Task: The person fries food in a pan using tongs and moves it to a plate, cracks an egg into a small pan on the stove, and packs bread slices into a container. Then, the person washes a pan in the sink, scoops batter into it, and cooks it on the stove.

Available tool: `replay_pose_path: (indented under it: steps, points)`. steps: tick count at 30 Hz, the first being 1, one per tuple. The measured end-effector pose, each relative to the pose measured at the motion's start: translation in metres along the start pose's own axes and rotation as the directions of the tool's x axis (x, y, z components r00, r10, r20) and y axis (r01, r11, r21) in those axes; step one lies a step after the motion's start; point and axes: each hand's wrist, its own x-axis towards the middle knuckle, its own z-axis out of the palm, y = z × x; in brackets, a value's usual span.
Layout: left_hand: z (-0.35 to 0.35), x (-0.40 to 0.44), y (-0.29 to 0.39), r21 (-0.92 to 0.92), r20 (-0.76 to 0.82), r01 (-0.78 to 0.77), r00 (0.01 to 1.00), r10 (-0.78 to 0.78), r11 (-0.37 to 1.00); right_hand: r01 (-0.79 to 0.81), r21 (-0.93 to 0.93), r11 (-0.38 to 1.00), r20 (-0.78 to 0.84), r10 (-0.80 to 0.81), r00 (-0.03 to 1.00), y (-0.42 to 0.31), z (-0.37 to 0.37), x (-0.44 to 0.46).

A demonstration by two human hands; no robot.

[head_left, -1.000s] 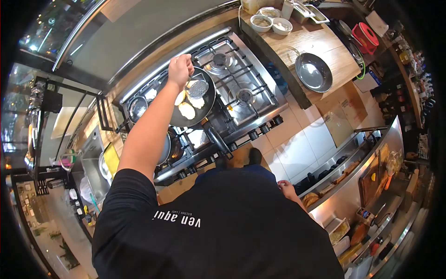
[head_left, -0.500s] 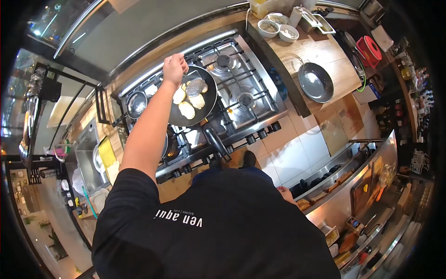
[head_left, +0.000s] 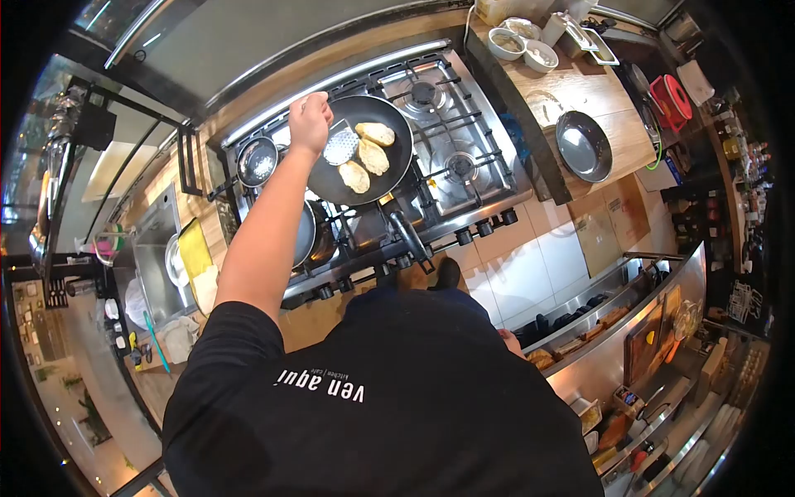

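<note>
My left hand (head_left: 310, 123) is closed around a utensil with a perforated metal head (head_left: 340, 147), probably a masher or turner; its handle is mostly hidden by the fist. That head is over the left part of a dark frying pan (head_left: 387, 178) on the stove. Three pale golden, oval pieces of food (head_left: 373, 156) show in the pan, right of and below the perforated head. The pan's black handle (head_left: 407, 236) points towards me. Down by my side, my right hand (head_left: 511, 341) is only partly visible, with its fingers mostly hidden behind my black shirt.
A small pan (head_left: 257, 161) sits on the stove's left, and a pot (head_left: 305, 234) is partly behind my forearm. On the right-hand wooden counter (head_left: 538, 108) are another dark pan (head_left: 584, 147) and white bowls (head_left: 541, 57). An open steel drawer (head_left: 609, 311) is at lower right.
The perforated head has shifted left relative to the food, to the pan's left side; one piece seen there earlier is now hidden. The whole view has also shifted slightly.
</note>
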Motion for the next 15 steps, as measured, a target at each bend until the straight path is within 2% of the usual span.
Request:
replay_pose_path:
  steps: [3,6,8,9,10,11,12,13,14,15]
  points:
    - [-0.005,0.002,-0.002,0.008,0.005,-0.016,1.000,0.016,1.000,-0.043,-0.073,0.996,-0.019,0.042,0.999,-0.041,0.003,-0.021]
    - [-0.012,0.005,-0.004,-0.037,0.012,-0.007,1.000,0.007,0.999,-0.058,-0.004,0.998,-0.034,0.058,0.998,-0.049,0.007,-0.025]
    - [-0.009,0.004,-0.005,-0.030,-0.006,-0.005,1.000,0.005,1.000,-0.035,-0.045,0.998,-0.037,0.034,0.999,-0.055,0.006,-0.021]
    - [-0.010,0.005,-0.006,0.103,-0.014,-0.030,0.999,0.031,0.994,-0.020,-0.060,0.998,-0.023,0.019,1.000,-0.056,0.006,-0.018]
    - [-0.016,0.015,-0.017,0.026,0.025,-0.011,1.000,0.010,1.000,0.035,-0.107,0.994,-0.019,-0.038,0.999,-0.043,0.004,-0.009]
    - [-0.013,0.013,-0.005,0.029,0.024,0.029,0.999,-0.030,0.999,0.101,-0.162,0.982,0.000,-0.102,0.995,-0.023,-0.001,0.007]
    - [-0.017,0.022,-0.005,0.692,0.216,-0.398,0.910,0.353,0.602,0.348,-0.382,0.856,0.069,-0.349,0.935,0.039,-0.018,0.058]
    - [-0.022,0.031,-0.014,0.749,0.318,-0.556,0.779,0.540,0.361,0.320,-0.226,0.920,0.099,-0.305,0.947,0.070,-0.017,0.091]
    - [-0.027,0.045,-0.030,0.808,0.385,-0.585,0.614,0.689,0.069,0.273,-0.300,0.914,0.124,-0.246,0.961,0.041,-0.029,0.092]
    - [-0.022,0.039,-0.022,0.851,0.307,-0.485,0.772,0.557,0.203,0.306,-0.437,0.846,0.101,-0.292,0.951,0.034,-0.028,0.101]
